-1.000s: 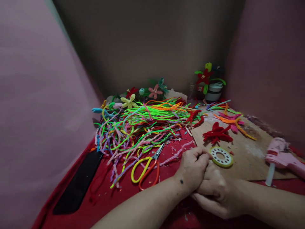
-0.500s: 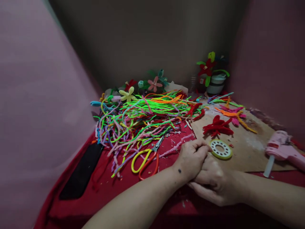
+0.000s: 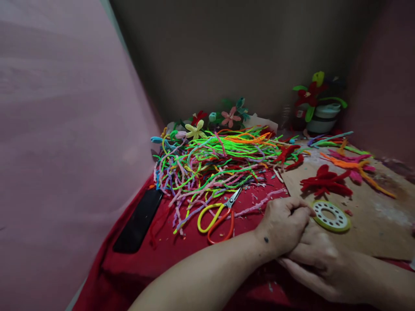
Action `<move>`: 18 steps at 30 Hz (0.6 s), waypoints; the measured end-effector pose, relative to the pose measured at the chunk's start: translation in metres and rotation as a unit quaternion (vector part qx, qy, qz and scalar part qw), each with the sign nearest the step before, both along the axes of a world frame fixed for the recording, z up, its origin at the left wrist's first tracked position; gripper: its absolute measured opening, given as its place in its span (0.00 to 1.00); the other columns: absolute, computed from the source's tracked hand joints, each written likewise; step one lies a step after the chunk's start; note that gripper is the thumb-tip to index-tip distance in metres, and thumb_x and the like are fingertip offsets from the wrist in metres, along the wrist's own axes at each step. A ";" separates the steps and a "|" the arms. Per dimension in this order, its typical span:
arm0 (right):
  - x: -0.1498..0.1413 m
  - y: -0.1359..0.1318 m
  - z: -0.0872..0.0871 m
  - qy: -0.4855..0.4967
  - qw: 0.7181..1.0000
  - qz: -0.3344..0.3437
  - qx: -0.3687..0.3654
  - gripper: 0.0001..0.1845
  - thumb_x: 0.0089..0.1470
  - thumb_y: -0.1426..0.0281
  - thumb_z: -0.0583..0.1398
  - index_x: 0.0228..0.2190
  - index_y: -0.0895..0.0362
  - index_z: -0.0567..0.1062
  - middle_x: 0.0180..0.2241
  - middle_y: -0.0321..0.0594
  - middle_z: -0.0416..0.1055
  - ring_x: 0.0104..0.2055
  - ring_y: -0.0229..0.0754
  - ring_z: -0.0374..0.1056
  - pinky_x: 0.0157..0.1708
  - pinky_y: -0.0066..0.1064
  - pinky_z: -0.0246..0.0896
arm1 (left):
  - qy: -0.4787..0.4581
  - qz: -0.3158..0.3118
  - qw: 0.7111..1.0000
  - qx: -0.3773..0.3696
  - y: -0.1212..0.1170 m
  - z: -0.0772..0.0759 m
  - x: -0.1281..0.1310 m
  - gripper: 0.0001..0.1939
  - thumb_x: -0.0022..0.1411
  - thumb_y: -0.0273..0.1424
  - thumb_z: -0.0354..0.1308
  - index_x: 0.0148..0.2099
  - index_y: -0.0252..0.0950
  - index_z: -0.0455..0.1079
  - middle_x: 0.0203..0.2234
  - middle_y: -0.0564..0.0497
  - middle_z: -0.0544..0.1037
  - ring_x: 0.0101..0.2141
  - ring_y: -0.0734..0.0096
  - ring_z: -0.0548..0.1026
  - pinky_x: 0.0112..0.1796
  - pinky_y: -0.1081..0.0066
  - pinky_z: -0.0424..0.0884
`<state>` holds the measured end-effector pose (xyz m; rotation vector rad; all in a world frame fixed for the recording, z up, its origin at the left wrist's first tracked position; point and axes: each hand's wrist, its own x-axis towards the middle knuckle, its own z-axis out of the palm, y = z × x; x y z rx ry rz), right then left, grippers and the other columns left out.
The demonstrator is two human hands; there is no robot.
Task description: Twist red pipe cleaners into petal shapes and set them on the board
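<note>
My left hand [image 3: 285,224] is closed, its curled fingers resting over my right hand. Beneath it, my right hand [image 3: 319,257] is folded with most fingers hidden; whatever either hand may hold does not show. Close by the knuckles lies a ring-shaped white disc with holes and a yellow-green rim [image 3: 332,217]. Scissors [image 3: 223,216] with one yellow and one orange-red handle lie left of my hands, blades parted. A pink pipe cleaner [image 3: 261,204] stretches across the cloth just above my left hand.
A heap of coloured pipe cleaners [image 3: 214,164] covers the table's middle. Brown board [image 3: 372,222] carries a red pipe-cleaner flower [image 3: 326,181] and an orange-pink one [image 3: 355,162]. A black phone [image 3: 139,222] lies left. Behind stand a lidded cup [image 3: 324,117] and finished flowers [image 3: 230,116].
The view has turned left, so everything appears further right and the pink glue gun has almost left the frame. My hands keep the same clasped pose.
</note>
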<state>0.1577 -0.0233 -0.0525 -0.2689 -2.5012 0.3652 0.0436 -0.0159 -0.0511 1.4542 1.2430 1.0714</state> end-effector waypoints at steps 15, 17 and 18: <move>-0.003 0.002 -0.001 0.001 1.000 -0.018 0.016 0.10 0.49 0.75 0.54 0.20 0.57 0.72 0.20 0.41 0.68 0.25 0.38 0.61 0.30 0.31 0.54 | 0.079 0.024 0.993 0.080 -0.004 0.006 -0.006 0.13 0.57 0.26 0.49 0.35 0.34 0.75 0.25 0.51 0.77 0.30 0.73 0.73 0.36 0.74 0.67; -0.002 0.003 -0.002 -0.008 1.000 -0.015 0.020 0.10 0.49 0.74 0.54 0.21 0.57 0.72 0.20 0.41 0.68 0.25 0.37 0.61 0.29 0.30 0.53 | 0.089 0.027 0.991 0.091 -0.004 0.006 -0.007 0.12 0.57 0.26 0.49 0.35 0.35 0.75 0.26 0.51 0.77 0.31 0.73 0.73 0.36 0.75 0.67; -0.002 0.004 -0.003 -0.011 1.000 -0.014 0.022 0.09 0.49 0.74 0.54 0.21 0.57 0.72 0.20 0.41 0.68 0.24 0.37 0.61 0.29 0.30 0.52 | 0.094 0.028 0.991 0.095 -0.003 0.006 -0.007 0.12 0.57 0.26 0.49 0.35 0.35 0.75 0.26 0.51 0.77 0.31 0.73 0.73 0.36 0.74 0.67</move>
